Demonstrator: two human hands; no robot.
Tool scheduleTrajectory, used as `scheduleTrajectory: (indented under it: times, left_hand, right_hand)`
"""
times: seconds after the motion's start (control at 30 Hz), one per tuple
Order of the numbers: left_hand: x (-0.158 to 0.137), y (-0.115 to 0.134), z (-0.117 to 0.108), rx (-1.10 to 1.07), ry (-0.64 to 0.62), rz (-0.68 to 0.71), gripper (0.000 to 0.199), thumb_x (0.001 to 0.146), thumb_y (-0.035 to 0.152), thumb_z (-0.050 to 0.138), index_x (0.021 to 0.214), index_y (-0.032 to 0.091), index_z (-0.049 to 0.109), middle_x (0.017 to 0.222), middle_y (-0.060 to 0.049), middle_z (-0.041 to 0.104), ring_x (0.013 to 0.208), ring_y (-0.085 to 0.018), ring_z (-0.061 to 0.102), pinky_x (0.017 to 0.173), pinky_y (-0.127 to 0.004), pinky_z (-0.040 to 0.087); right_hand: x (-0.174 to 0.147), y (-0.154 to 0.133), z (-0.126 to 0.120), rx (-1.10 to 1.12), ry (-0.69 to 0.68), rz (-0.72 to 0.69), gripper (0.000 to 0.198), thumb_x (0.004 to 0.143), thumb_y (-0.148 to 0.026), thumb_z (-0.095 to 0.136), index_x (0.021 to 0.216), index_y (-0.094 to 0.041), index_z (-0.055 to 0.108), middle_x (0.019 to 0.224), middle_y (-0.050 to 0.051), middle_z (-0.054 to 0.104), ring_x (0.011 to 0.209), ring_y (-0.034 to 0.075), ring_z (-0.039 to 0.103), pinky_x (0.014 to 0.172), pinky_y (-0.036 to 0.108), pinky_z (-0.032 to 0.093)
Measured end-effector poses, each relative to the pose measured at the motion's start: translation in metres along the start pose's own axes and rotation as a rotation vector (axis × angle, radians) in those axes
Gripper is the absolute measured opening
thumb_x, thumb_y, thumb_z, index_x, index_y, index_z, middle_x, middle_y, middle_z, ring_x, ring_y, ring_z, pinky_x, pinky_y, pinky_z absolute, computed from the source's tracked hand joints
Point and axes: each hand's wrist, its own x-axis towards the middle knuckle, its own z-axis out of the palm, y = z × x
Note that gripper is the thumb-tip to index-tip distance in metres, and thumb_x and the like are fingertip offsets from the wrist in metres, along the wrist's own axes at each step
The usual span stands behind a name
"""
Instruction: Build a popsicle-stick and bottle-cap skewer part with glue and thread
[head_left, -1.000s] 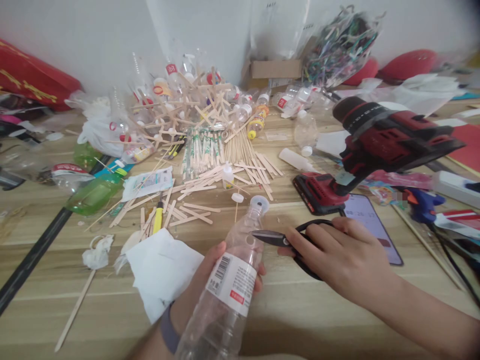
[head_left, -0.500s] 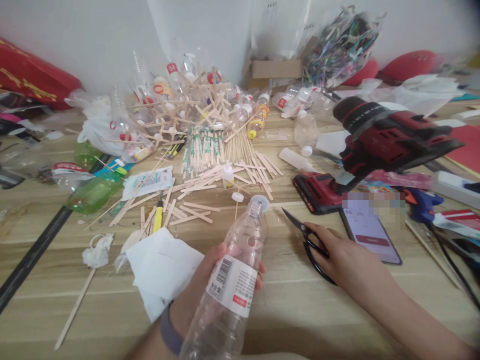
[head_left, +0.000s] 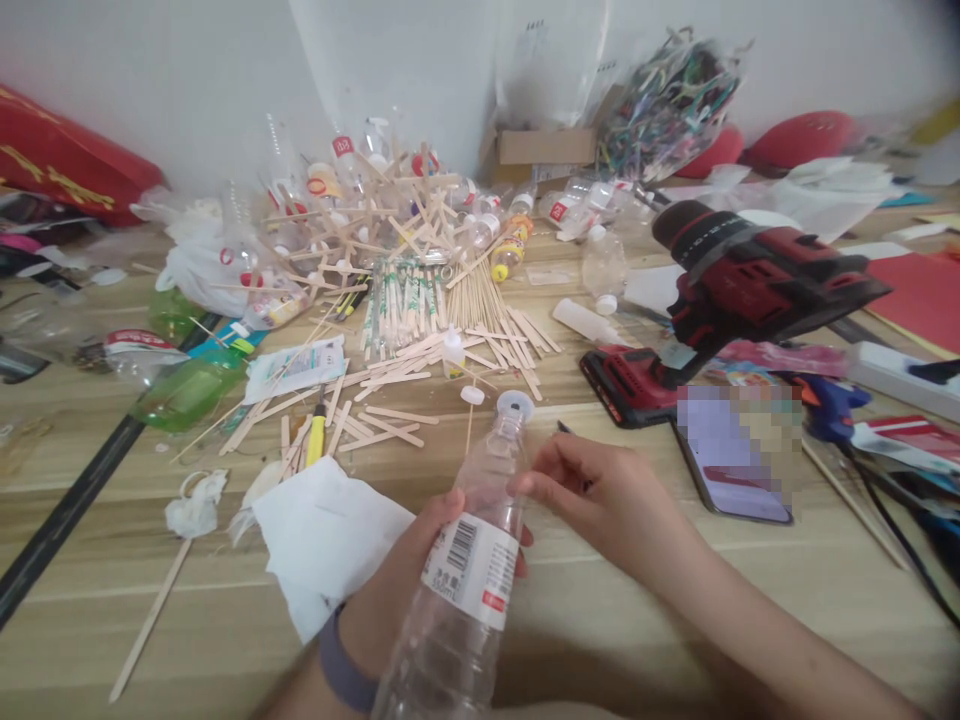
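My left hand (head_left: 394, 590) grips a clear plastic bottle (head_left: 484, 490) around its white barcode label, neck pointing away, with a white ring at the mouth. A small hole shows in the bottle's upper side. My right hand (head_left: 611, 495) is beside the bottle's shoulder, its thumb and fingertips touching the plastic near that hole. Black scissors lie on the wooden table under that hand; only their tip (head_left: 562, 428) shows.
A red cordless drill (head_left: 742, 290) stands at right, with a phone (head_left: 731, 470) in front of it. A white tissue (head_left: 322, 540) lies left of the bottle. Wooden sticks and bottles are heaped behind (head_left: 405, 260). A green bottle (head_left: 187, 385) lies at left.
My right hand laid the scissors down on the table, then moved left to the bottle. My left hand kept the bottle nearly still.
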Motion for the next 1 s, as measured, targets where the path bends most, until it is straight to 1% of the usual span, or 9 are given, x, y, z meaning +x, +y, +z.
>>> scheduleTrajectory:
  times: [0.1,0.27,0.43,0.53,0.6,0.7,0.77,0.87,1.0]
  left_hand:
    - [0.000,0.003,0.005,0.022,0.025,0.025,0.054,0.081,0.060,0.058,0.097,0.010,0.072,0.075,-0.008,0.068,0.056,-0.013,0.059,0.051,-0.021,0.043]
    - [0.000,0.010,0.015,0.023,0.035,0.067,0.050,0.075,0.056,0.068,0.098,0.012,0.072,0.079,-0.006,0.068,0.060,-0.013,0.060,0.050,-0.020,0.043]
    - [-0.001,0.007,0.007,-0.011,0.038,0.087,0.049,0.078,0.056,0.064,0.101,0.013,0.071,0.087,-0.008,0.071,0.069,-0.015,0.064,0.056,-0.021,0.045]
    - [-0.001,0.006,0.001,-0.070,0.015,0.134,0.054,0.076,0.058,0.063,0.104,0.013,0.072,0.087,-0.009,0.073,0.066,-0.016,0.064,0.053,-0.021,0.045]
    - [-0.001,0.008,0.001,-0.089,0.031,0.143,0.057,0.074,0.061,0.064,0.098,0.010,0.074,0.081,-0.009,0.073,0.061,-0.014,0.063,0.050,-0.021,0.044]
    - [-0.001,0.014,0.004,-0.076,0.050,0.186,0.058,0.072,0.063,0.066,0.094,0.009,0.075,0.077,-0.009,0.074,0.061,-0.014,0.063,0.051,-0.020,0.045]
    - [-0.002,0.017,0.007,-0.069,0.048,0.214,0.059,0.071,0.063,0.067,0.095,0.009,0.075,0.077,-0.009,0.074,0.062,-0.014,0.063,0.050,-0.019,0.044]
    - [-0.004,0.022,0.008,-0.079,0.072,0.199,0.058,0.069,0.060,0.070,0.096,0.009,0.075,0.078,-0.008,0.074,0.060,-0.013,0.063,0.048,-0.018,0.043]
    - [-0.004,0.025,0.006,-0.085,0.149,0.210,0.054,0.070,0.056,0.071,0.100,0.011,0.073,0.075,-0.006,0.073,0.057,-0.013,0.062,0.049,-0.020,0.044]
  right_hand:
    - [0.007,-0.004,0.005,0.054,-0.048,0.047,0.039,0.084,-0.044,0.061,0.055,-0.021,0.047,0.047,-0.004,0.052,0.043,0.011,0.045,0.041,0.022,0.029]
    - [0.010,-0.001,0.002,0.139,-0.184,0.045,0.038,0.091,-0.041,0.050,0.058,-0.021,0.051,0.049,-0.004,0.055,0.046,0.012,0.050,0.044,0.022,0.034]
    - [0.009,0.005,0.004,0.094,-0.057,-0.017,0.039,0.096,-0.037,0.042,0.063,-0.021,0.055,0.054,-0.001,0.059,0.050,0.014,0.055,0.049,0.025,0.039]
    - [0.003,0.009,0.015,0.233,-0.018,-0.065,0.027,0.096,-0.033,0.042,0.091,-0.019,0.065,0.085,0.006,0.072,0.079,0.019,0.067,0.069,0.030,0.051]
    - [-0.003,0.011,0.024,0.410,-0.154,-0.105,0.031,0.096,-0.031,0.043,0.120,-0.019,0.059,0.106,0.010,0.071,0.098,0.021,0.067,0.084,0.035,0.052]
    - [-0.009,0.010,0.036,0.626,-0.330,-0.068,0.048,0.096,-0.030,0.043,0.142,-0.018,0.040,0.095,0.006,0.069,0.073,0.015,0.065,0.066,0.029,0.054]
    - [-0.010,0.009,0.038,0.587,-0.353,-0.019,0.036,0.095,-0.028,0.044,0.128,-0.018,0.055,0.086,0.004,0.068,0.066,0.014,0.062,0.060,0.027,0.051]
    - [-0.009,0.009,0.032,0.376,-0.288,-0.015,0.023,0.092,-0.026,0.048,0.083,-0.018,0.068,0.075,0.002,0.067,0.070,0.016,0.061,0.063,0.027,0.048]
    - [-0.007,0.009,0.016,0.232,-0.108,-0.033,0.026,0.092,-0.028,0.048,0.077,-0.020,0.068,0.065,0.000,0.065,0.061,0.015,0.059,0.054,0.024,0.044]
